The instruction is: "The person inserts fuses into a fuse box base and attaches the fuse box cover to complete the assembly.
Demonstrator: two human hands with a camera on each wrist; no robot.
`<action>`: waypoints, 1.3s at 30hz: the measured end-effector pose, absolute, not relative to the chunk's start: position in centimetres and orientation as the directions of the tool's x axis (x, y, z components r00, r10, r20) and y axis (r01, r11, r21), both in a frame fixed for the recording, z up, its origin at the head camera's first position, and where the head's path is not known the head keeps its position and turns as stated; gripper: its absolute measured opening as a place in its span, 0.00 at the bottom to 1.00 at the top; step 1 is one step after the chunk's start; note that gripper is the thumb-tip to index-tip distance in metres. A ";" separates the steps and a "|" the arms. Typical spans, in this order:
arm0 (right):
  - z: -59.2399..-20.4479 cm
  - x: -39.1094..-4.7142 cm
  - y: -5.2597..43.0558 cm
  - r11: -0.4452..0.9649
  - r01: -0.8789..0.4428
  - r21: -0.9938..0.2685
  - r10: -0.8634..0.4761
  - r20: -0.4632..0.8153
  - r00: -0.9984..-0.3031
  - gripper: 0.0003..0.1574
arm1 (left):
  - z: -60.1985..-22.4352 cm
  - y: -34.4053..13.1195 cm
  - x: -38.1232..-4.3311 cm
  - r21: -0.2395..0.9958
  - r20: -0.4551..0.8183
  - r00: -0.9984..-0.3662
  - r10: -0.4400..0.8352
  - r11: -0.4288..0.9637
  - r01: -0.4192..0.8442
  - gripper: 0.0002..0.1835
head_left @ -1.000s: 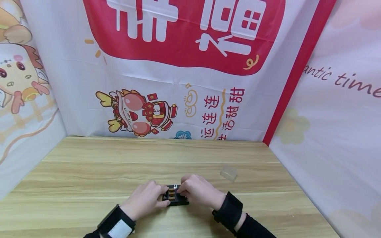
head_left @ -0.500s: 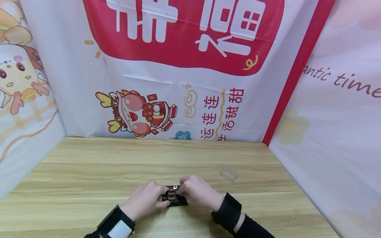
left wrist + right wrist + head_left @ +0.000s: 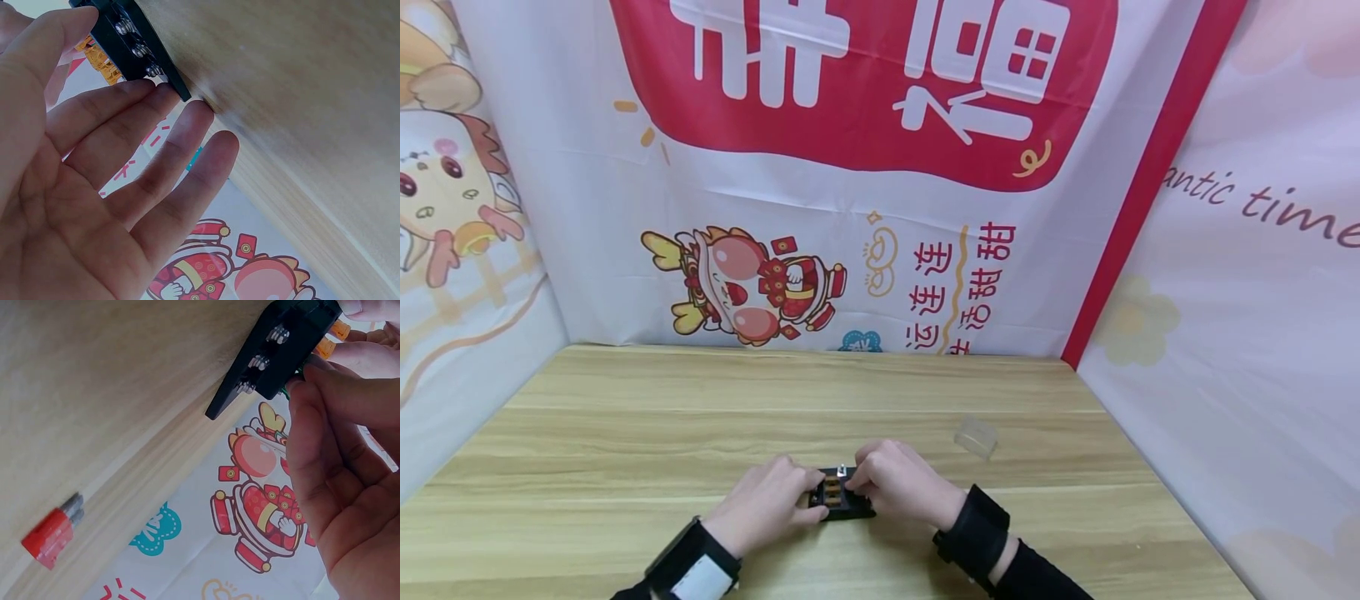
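A small black block (image 3: 838, 515) with brass-coloured parts and a silver piece on top sits on the table between both hands. My left hand (image 3: 770, 502) grips its left end between thumb and fingers. Several shiny metal pieces (image 3: 139, 49) line the block's side in the left wrist view, with orange parts (image 3: 99, 59) beside them. My right hand (image 3: 901, 486) has thumb and fingers pinched together at the block's right part. In the right wrist view a small green part (image 3: 286, 392) shows at those fingertips, mostly hidden; its kind cannot be told.
A small clear plastic box (image 3: 976, 437) lies on the wooden table (image 3: 700, 408), to the right and beyond my right hand. In the right wrist view a red piece with grey ends (image 3: 53, 534) appears on the table. Printed cloth walls (image 3: 775, 196) enclose the back and sides.
My right hand has shifted very slightly at the block. The left hand, the block and the clear box stay where they were.
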State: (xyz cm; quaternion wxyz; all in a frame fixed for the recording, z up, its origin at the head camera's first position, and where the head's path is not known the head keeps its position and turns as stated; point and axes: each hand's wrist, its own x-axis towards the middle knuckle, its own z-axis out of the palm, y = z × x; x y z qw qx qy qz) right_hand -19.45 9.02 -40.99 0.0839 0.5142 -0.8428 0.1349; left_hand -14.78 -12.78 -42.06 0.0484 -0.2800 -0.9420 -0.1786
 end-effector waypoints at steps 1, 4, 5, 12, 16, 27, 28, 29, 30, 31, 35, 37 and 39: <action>-41.0 -19.4 9.0 0.435 -0.889 -0.143 -0.845 0.278 -0.458 0.14 | -42.1 -12.8 -14.8 0.314 0.188 -0.840 0.510 0.779 0.543 0.09; -40.9 -19.4 9.1 0.435 -0.889 -0.141 -0.847 0.271 -0.457 0.13 | -42.1 -12.9 -14.8 0.330 0.176 -0.843 0.508 0.776 0.537 0.08; -40.8 -19.4 9.1 0.434 -0.891 -0.136 -0.849 0.269 -0.455 0.13 | -42.1 -12.9 -14.8 0.334 0.172 -0.844 0.508 0.776 0.535 0.08; -40.6 -19.5 9.2 0.434 -0.896 -0.096 -0.860 0.251 -0.444 0.10 | -42.1 -12.9 -14.9 0.342 0.161 -0.847 0.506 0.777 0.529 0.09; -40.5 -19.5 9.2 0.440 -0.893 -0.089 -0.861 0.240 -0.448 0.10 | -42.0 -12.8 -14.9 0.356 0.149 -0.850 0.506 0.774 0.523 0.09; -40.1 -19.3 9.2 0.452 -0.889 -0.068 -0.860 0.230 -0.455 0.10 | -41.9 -12.8 -14.8 0.354 0.169 -0.845 0.508 0.768 0.533 0.08; -40.2 -19.3 9.2 0.451 -0.890 -0.063 -0.861 0.233 -0.453 0.10 | -42.0 -12.8 -14.8 0.352 0.172 -0.844 0.508 0.769 0.534 0.08; -40.2 -19.4 9.2 0.450 -0.891 -0.057 -0.861 0.236 -0.450 0.10 | -42.0 -12.8 -14.8 0.351 0.174 -0.844 0.508 0.769 0.535 0.08; -40.3 -19.4 9.1 0.448 -0.893 -0.054 -0.862 0.240 -0.447 0.10 | -42.0 -12.8 -14.8 0.352 0.176 -0.844 0.508 0.768 0.535 0.08; -40.3 -19.4 9.1 0.447 -0.893 -0.052 -0.862 0.244 -0.445 0.10 | -42.0 -12.8 -14.8 0.353 0.176 -0.843 0.508 0.767 0.535 0.08; -40.6 -19.5 9.0 0.445 -0.893 -0.071 -0.857 0.256 -0.447 0.11 | -42.1 -12.8 -14.8 0.362 0.167 -0.845 0.508 0.766 0.532 0.08; -40.7 -19.5 8.9 0.444 -0.893 -0.075 -0.855 0.264 -0.447 0.12 | -42.1 -12.8 -14.8 0.365 0.163 -0.846 0.507 0.766 0.529 0.08; -40.7 -19.5 8.9 0.441 -0.894 -0.074 -0.854 0.271 -0.444 0.13 | -42.1 -12.8 -14.8 0.366 0.162 -0.847 0.506 0.767 0.528 0.08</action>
